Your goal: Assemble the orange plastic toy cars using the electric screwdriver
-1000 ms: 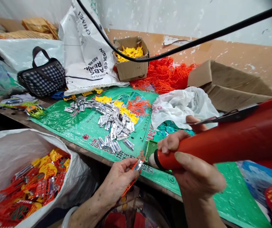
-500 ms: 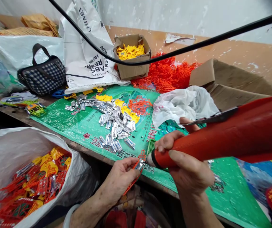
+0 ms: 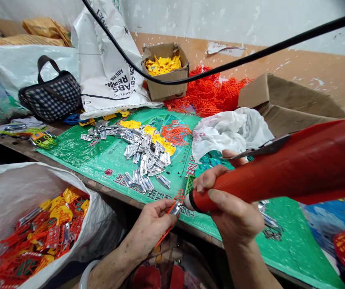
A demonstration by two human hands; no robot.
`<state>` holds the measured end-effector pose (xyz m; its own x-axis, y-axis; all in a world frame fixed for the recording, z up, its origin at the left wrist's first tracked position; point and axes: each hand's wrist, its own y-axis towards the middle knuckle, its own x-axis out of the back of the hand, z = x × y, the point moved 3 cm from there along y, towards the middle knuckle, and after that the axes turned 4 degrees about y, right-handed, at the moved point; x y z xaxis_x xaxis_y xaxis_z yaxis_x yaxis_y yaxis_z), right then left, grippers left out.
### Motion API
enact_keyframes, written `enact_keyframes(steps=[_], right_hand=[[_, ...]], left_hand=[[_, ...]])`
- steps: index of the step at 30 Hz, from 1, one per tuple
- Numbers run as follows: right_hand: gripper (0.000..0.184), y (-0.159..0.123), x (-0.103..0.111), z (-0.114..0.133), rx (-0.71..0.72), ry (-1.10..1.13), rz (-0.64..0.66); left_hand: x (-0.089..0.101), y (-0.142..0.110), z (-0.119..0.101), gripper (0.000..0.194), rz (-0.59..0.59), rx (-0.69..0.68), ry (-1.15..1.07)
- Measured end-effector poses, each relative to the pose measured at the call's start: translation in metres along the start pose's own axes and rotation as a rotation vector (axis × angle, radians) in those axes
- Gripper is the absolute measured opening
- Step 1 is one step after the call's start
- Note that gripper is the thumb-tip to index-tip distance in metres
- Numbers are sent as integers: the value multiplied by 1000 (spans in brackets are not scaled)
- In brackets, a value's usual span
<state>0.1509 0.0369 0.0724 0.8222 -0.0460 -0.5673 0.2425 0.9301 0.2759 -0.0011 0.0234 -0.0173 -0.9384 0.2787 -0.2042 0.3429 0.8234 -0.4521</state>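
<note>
Red tool (image 3: 268,172), gripped in the right hand (image 3: 235,212), has shifted left close against the silver-and-red piece (image 3: 176,208) pinched in the left hand (image 3: 151,224) by the counter (image 3: 109,194); the two now seem aligned.

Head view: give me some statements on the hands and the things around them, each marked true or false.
1. The right hand holds the red tool. True.
2. The left hand holds nothing. False: it holds a silver-and-orange part.
3. The checked bag is to the right of the small cardboard box in the picture. False: it is to the left.
4. Silver pieces lie on the green sheet. True.
5. Red and yellow parts are in the open white sack. True.
</note>
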Motion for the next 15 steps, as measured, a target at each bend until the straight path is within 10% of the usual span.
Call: enact_keyframes(steps=[15], right_hand=[[46, -6, 4, -9, 57, -119, 41]], left_hand=[[-1, 2, 1, 29, 21, 88, -113]])
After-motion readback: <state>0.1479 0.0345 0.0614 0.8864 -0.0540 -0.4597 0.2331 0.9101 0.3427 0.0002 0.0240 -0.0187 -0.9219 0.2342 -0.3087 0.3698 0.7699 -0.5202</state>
